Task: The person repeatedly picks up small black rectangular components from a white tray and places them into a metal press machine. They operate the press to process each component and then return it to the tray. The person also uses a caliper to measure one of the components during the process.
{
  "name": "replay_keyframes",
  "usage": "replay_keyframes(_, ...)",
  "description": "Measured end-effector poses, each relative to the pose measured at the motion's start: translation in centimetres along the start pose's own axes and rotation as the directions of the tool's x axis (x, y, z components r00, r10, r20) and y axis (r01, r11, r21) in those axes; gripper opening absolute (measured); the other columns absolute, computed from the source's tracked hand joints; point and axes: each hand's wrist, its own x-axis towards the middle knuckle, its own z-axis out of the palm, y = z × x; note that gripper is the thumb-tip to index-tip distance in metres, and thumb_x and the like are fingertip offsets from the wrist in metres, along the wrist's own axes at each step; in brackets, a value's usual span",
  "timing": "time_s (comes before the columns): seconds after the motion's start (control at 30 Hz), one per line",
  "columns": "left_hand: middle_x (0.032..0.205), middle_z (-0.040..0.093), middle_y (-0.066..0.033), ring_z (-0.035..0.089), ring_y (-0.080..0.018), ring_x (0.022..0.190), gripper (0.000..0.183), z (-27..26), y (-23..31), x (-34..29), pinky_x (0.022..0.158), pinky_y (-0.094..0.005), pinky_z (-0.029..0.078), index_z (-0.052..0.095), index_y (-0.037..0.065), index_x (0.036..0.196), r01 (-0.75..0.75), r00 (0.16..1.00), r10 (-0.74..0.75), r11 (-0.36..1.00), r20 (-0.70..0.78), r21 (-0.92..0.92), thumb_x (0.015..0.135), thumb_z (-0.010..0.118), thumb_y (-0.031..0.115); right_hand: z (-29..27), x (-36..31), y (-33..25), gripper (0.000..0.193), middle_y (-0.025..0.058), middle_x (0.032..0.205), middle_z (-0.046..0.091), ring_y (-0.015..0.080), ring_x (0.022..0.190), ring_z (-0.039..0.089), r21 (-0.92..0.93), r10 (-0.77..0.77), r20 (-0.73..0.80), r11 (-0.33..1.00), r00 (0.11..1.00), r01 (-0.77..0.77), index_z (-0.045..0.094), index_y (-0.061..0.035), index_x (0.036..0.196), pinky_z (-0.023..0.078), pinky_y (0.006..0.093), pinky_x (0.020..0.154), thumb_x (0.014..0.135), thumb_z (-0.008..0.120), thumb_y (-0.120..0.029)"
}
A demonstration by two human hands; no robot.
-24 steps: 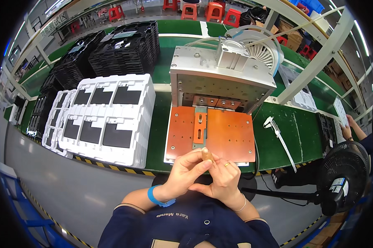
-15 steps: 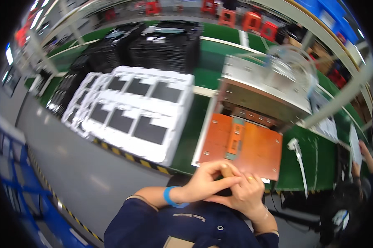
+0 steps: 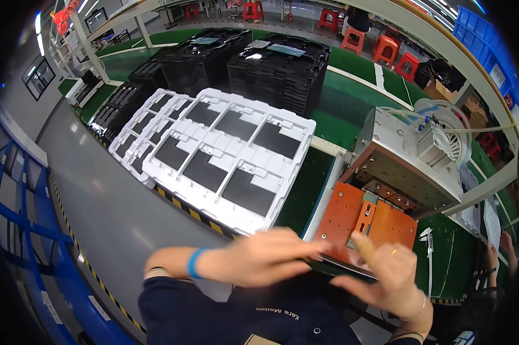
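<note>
My left hand, a blue band at its wrist, has its fingers stretched toward the right, smeared by motion. Opposite it, my right hand has thumb and fingers apart, with a ring on one finger and a yellowish cover on a fingertip. I see nothing held in either hand. Both are at the front edge of an orange base plate, which carries a narrow orange block. Behind the plate stands a metal press with tubing. Left of it, a white tray holds dark rectangular sheets.
Stacks of black trays stand behind the white tray on the green bench. A metal caliper lies right of the plate. At the far right, another person's hands are beside a pale sheet. Blue racking stands at left.
My hands, earlier together with fingers touching, have come apart, the right one moving rightward. The view has shifted, so the trays and press appear farther right.
</note>
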Motion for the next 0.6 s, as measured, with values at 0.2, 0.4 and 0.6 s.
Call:
replay_keyframes(0.2,0.097,0.073,-0.0140,0.068,-0.0257,0.088,0.020,-16.9,-6.3,0.8,0.080,-0.0347,0.053,0.074,0.001,0.105,0.283,0.888,0.106,0.640,-0.447,0.714,0.086,0.071,0.001,5.6,9.8,4.6,0.032,0.0105,0.112,0.062,0.0311,0.101,0.060,0.172,-0.047,-0.114,0.983,0.992,0.066,0.064,-0.0054,0.114,0.052,0.0385,0.083,0.084,0.074,-0.012)
replay_keyframes(0.4,0.094,0.068,-0.0093,0.060,-0.0300,0.099,0.015,-17.9,-13.9,3.7,0.086,-0.0412,0.051,0.072,0.004,0.096,0.081,0.997,-0.037,0.615,-0.074,0.785,0.081,0.074,0.005,14.6,16.9,6.6,0.048,0.0156,0.117,0.063,0.0302,0.114,0.056,-0.208,0.155,0.081,0.969,0.985,-0.135,0.063,0.0008,0.120,0.044,0.0421,0.095,0.091,0.067,-0.038)
replay_keyframes(0.6,0.091,0.072,-0.0081,0.064,-0.0285,0.091,0.010,-24.1,-13.5,5.2,0.080,-0.0382,0.052,0.074,0.005,0.094,0.230,0.924,0.133,0.556,-0.358,0.799,0.086,0.071,0.011,14.8,18.8,7.1,0.054,0.0151,0.107,0.066,0.0311,0.110,0.057,-0.281,0.284,0.173,0.932,0.943,-0.230,0.070,0.0009,0.107,0.045,0.0427,0.091,0.084,0.073,-0.048)
